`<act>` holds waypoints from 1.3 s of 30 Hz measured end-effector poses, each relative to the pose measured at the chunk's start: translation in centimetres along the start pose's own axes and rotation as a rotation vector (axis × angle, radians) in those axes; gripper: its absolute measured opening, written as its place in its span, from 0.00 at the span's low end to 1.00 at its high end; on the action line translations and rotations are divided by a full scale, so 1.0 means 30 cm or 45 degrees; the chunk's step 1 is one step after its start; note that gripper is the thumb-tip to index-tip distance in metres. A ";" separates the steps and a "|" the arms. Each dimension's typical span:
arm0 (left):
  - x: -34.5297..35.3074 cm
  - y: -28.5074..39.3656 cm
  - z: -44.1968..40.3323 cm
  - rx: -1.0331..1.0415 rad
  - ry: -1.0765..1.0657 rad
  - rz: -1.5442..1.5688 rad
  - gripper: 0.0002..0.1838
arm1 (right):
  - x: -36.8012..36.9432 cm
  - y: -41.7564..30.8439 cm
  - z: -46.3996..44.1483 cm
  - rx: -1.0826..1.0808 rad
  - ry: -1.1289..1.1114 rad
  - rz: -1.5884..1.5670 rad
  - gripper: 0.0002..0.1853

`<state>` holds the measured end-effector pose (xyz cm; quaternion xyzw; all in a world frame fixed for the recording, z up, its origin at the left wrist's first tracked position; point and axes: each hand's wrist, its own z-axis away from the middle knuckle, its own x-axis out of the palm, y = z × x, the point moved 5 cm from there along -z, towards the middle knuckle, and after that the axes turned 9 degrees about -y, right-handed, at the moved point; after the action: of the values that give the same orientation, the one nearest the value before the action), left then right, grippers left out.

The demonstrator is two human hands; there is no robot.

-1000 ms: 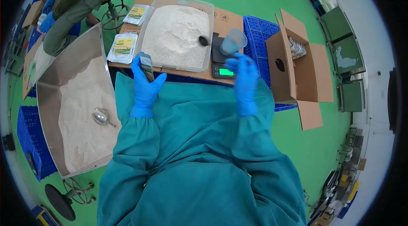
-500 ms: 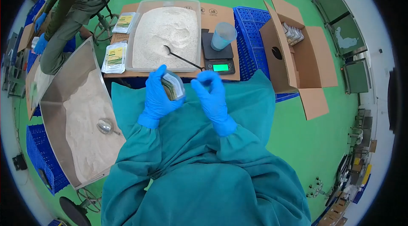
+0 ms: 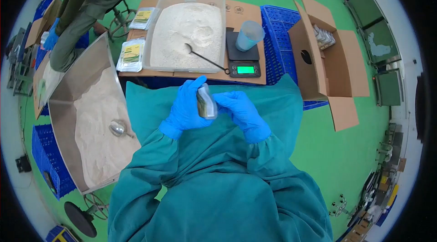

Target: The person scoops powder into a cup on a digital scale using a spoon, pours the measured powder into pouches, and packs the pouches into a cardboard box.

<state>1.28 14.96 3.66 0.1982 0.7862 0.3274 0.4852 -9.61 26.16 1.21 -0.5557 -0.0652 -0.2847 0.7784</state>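
My blue-gloved left hand is wrapped round a small pouch, held upright over my lap. The fingers of my right hand are pressed together at the pouch's right edge. Beyond my hands, a clear tub holds pale powder. A long black spoon lies in it, its handle resting over the tub's near right corner. A translucent cup stands on a black scale with a lit green display.
Labelled packs lie left of the tub. At left is a large metal bin of powder with a metal scoop. An open cardboard box holding several packs stands at right on blue crates. Another person sits at upper left.
My right hand has come from beside the cup to the pouch. My left hand has brought the pouch towards the middle. The spoon now lies across the powder, and the view has shifted.
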 end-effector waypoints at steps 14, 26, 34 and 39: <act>0.010 -0.013 0.016 -0.004 -0.117 0.089 0.53 | 0.011 0.032 0.002 0.013 -0.045 -0.122 0.13; 0.002 0.002 0.010 -0.031 -0.090 -0.188 0.56 | 0.012 -0.014 0.026 -0.072 0.160 0.462 0.12; 0.050 -0.004 0.009 0.048 -0.076 -0.152 0.56 | 0.053 -0.031 0.031 -0.007 0.256 0.596 0.12; 0.050 -0.009 0.021 0.042 -0.028 0.183 0.47 | 0.016 -0.001 0.006 -0.085 0.190 0.475 0.09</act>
<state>1.17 15.91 2.32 0.2659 0.7698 0.3463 0.4657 -9.20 26.14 1.49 -0.5609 0.1063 -0.1779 0.8015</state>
